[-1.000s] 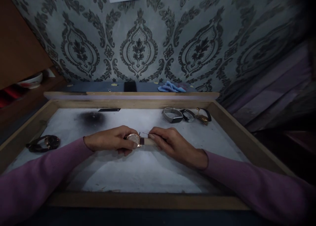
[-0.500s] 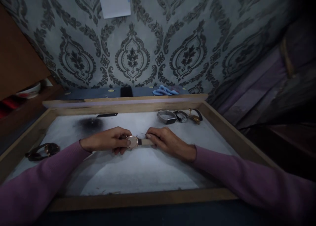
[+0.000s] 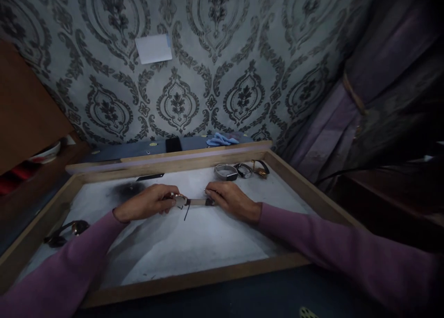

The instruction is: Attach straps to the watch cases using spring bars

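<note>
Thin dark strip (image 3: 187,212): swung since the earlier frame, now slanting down below the watch strap (image 3: 197,202).
Watch (image 3: 179,200): round end at the left fingertips, strap running right between the 2 hands, over the tray (image 3: 194,281).
Left hand (image 3: 147,204): thumb and fingers pinching the watch.
Right hand (image 3: 234,200): grasping the strap's far end.

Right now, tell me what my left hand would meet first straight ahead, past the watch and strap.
Probably your right hand, which is at the far end of the strap; depth is unclear.
</note>
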A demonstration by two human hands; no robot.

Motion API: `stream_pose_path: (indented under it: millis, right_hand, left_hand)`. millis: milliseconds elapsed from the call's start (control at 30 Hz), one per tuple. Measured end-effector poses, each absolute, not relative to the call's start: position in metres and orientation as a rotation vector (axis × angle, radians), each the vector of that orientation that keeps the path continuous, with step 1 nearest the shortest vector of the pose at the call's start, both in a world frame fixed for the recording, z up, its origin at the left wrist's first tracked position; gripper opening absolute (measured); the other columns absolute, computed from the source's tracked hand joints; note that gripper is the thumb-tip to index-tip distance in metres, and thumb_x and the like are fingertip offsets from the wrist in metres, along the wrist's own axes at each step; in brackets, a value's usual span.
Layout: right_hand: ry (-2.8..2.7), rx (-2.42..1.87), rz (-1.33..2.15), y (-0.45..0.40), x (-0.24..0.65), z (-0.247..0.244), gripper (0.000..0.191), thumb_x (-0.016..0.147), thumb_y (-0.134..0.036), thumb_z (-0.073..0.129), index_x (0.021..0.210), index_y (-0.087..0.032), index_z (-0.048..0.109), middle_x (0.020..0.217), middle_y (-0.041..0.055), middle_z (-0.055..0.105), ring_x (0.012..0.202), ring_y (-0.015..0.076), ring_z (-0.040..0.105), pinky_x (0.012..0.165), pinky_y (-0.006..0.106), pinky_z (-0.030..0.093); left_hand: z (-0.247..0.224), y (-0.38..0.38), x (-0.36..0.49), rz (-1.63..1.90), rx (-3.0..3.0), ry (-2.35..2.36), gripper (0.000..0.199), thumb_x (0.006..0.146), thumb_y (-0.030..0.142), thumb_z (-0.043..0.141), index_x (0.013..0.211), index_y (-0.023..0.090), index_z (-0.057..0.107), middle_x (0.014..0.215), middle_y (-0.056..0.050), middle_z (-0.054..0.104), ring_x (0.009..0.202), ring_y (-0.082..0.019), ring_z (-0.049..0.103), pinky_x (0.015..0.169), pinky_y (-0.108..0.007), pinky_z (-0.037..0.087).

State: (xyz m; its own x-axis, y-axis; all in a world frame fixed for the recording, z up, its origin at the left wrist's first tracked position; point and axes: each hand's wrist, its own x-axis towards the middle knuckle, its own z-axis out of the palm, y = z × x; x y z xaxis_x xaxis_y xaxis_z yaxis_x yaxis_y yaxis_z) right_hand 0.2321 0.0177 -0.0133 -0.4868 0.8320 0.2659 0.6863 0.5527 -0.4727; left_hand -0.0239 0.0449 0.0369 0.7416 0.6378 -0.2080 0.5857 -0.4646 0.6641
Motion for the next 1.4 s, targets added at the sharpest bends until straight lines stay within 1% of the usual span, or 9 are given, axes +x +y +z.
stream_pose_path:
  millis: [100, 200, 467, 567, 733, 867, 1033, 1233, 1400]
  right_hand:
    - [-2.34, -1.245, 0.367, 0.017, 0.232, -0.014, 0.022, 0.095, -0.016, 0.045, 0.082, -0.013, 0.061, 0.077, 0.0075, 0.063, 0.069, 0.0159, 0.055, 0.064, 0.025, 0.035]
    - [-2.346, -1.264, 0.339, 0.015, 0.232, -0.015, 0.02, 0.094, -0.017, 0.047, 0.083, -0.012, 0.063, 0.079, 0.0085, 0.064, 0.069, 0.0162, 0.055, 0.064, 0.025, 0.034]
    - [-2.2, -1.276, 0.484, 0.006, 0.229, -0.005, 0.023, 0.09, -0.023, 0.053, 0.072, -0.013, 0.063, 0.075, 0.0085, 0.063, 0.071, 0.0177, 0.054, 0.065, 0.027, 0.032]
    - [-2.049, -1.22, 0.662, 0.004, 0.221, 0.004, 0.03, 0.093, -0.034, 0.05, 0.075, -0.013, 0.063, 0.08, 0.0097, 0.063, 0.079, 0.0198, 0.056, 0.071, 0.029, 0.037]
    - [-1.812, -0.957, 1.189, -0.002, 0.195, 0.012, 0.049, 0.096, -0.052, 0.036, 0.094, -0.011, 0.063, 0.092, 0.011, 0.068, 0.088, 0.0189, 0.064, 0.079, 0.032, 0.047]
    - [-1.614, -0.789, 1.502, -0.007, 0.185, 0.01, 0.052, 0.086, -0.061, 0.051, 0.097, -0.011, 0.061, 0.087, 0.0103, 0.069, 0.082, 0.0176, 0.067, 0.078, 0.033, 0.049]
    - [-1.406, -0.74, 1.64, -0.005, 0.193, 0.007, 0.039, 0.074, -0.046, 0.073, 0.091, -0.013, 0.061, 0.077, 0.0026, 0.067, 0.067, 0.0098, 0.062, 0.068, 0.024, 0.046]
    - [-1.301, -0.731, 1.699, -0.005, 0.195, 0.012, 0.032, 0.072, -0.034, 0.077, 0.091, -0.011, 0.066, 0.073, 0.0007, 0.067, 0.06, 0.0075, 0.058, 0.059, 0.021, 0.04]
    - [-1.285, -0.751, 1.739, -0.006, 0.195, 0.015, 0.027, 0.073, -0.03, 0.076, 0.089, -0.011, 0.067, 0.072, 0.0009, 0.069, 0.058, 0.0066, 0.059, 0.054, 0.019, 0.037]
  left_hand:
    - [0.041, 0.043, -0.025, 0.18, 2.405, 0.965, 0.024, 0.09, 0.026, 0.047, 0.104, 0.019, 0.065, 0.078, -0.001, 0.063, 0.073, -0.016, 0.055, 0.066, -0.023, 0.036]
    - [0.043, 0.042, -0.026, 0.257, 2.543, 0.994, 0.023, 0.091, 0.023, 0.046, 0.104, 0.022, 0.065, 0.09, -0.002, 0.068, 0.083, -0.018, 0.06, 0.072, -0.025, 0.037]
    - [0.046, 0.036, -0.025, 0.664, 2.532, 0.911, 0.022, 0.093, 0.024, 0.047, 0.102, 0.019, 0.066, 0.094, -0.004, 0.072, 0.081, -0.018, 0.063, 0.073, -0.026, 0.043]
    - [0.045, 0.032, -0.022, 0.786, 2.435, 0.878, 0.023, 0.092, 0.024, 0.047, 0.104, 0.017, 0.066, 0.099, -0.006, 0.072, 0.08, -0.018, 0.063, 0.073, -0.026, 0.045]
    - [0.041, 0.027, -0.017, 0.918, 2.333, 0.818, 0.023, 0.091, 0.024, 0.05, 0.105, 0.016, 0.067, 0.094, -0.006, 0.07, 0.074, -0.016, 0.063, 0.073, -0.027, 0.047]
    - [0.038, 0.028, -0.016, 0.975, 2.28, 0.823, 0.021, 0.09, 0.025, 0.052, 0.101, 0.016, 0.067, 0.094, -0.006, 0.068, 0.078, -0.016, 0.062, 0.072, -0.026, 0.047]
    - [0.035, 0.03, -0.015, 0.879, 2.075, 0.81, 0.022, 0.089, 0.026, 0.053, 0.106, 0.015, 0.062, 0.095, -0.005, 0.067, 0.071, -0.014, 0.06, 0.067, -0.025, 0.048]
    - [0.034, 0.029, -0.01, 0.782, 1.884, 0.744, 0.021, 0.087, 0.031, 0.058, 0.099, 0.014, 0.061, 0.09, -0.005, 0.064, 0.071, -0.013, 0.058, 0.064, -0.024, 0.049]
    - [0.035, 0.028, -0.009, 0.754, 1.991, 0.757, 0.022, 0.094, 0.031, 0.046, 0.101, 0.014, 0.059, 0.075, -0.001, 0.058, 0.065, -0.012, 0.052, 0.06, -0.024, 0.044]
